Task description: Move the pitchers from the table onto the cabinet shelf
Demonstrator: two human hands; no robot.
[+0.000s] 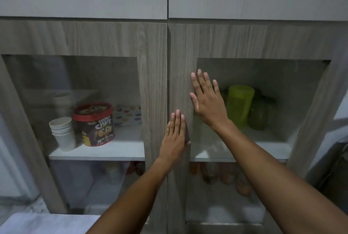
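Both cabinet doors are shut, and I face the grey wood frame of the right door [180, 64]. My left hand [175, 137] lies flat on that frame near the centre seam, fingers together, holding nothing. My right hand [207, 100] presses flat higher up, across the frame's edge and the glass pane, fingers spread. Behind the right glass, a light green pitcher [239, 103] stands on the white shelf [263, 149], with a darker green pitcher [260, 115] beside it to the right.
Behind the left door's glass [75, 83] stand a stack of white paper cups [63, 133], a red-lidded Choco Chips tub [96, 124] and a dotted plate [128, 115]. Blurred jars [226, 175] sit on the lower shelf. A pale tabletop corner [47, 223] shows at bottom left.
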